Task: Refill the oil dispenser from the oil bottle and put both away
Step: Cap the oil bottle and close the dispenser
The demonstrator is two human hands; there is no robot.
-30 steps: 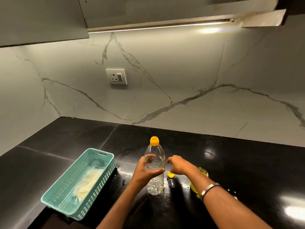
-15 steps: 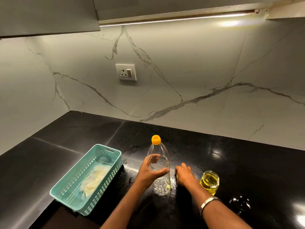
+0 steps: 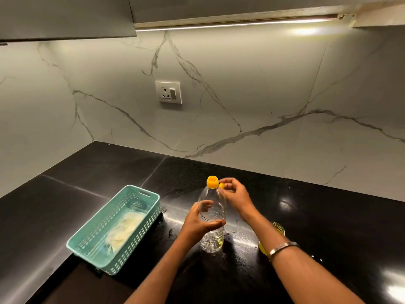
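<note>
Fingers [image 3: 226,183] of the right hand [image 3: 235,195] now pinch a small yellow cap [image 3: 221,186] just beside the bottle's yellow neck [image 3: 212,182]. Half a second ago that hand was down on the bench [image 3: 328,216], low beside the bottle's base; a second ago the cap lay on the bench there. So the cap has been picked up and carried to the top, which I read as the start of closing the bottle.

The left hand [image 3: 198,226] is wrapped round the middle of the bottle [image 3: 211,216] as it was in both earlier views, keeping it upright on the bench. The bottle looks nearly empty, with only a shallow yellowish layer at the bottom.

The dispenser [image 3: 277,230], a small glass jar holding yellow oil, stands on the bench to the right of the bottle and is now partly hidden behind the right forearm. Whether it has a lid on I cannot tell.

Judging from this, pouring looks finished. What remains is to seat and twist the cap, close the dispenser if needed, and put both away. A teal basket [image 3: 140,195] with something pale inside sits to the left, well apart from the bottle.
</note>
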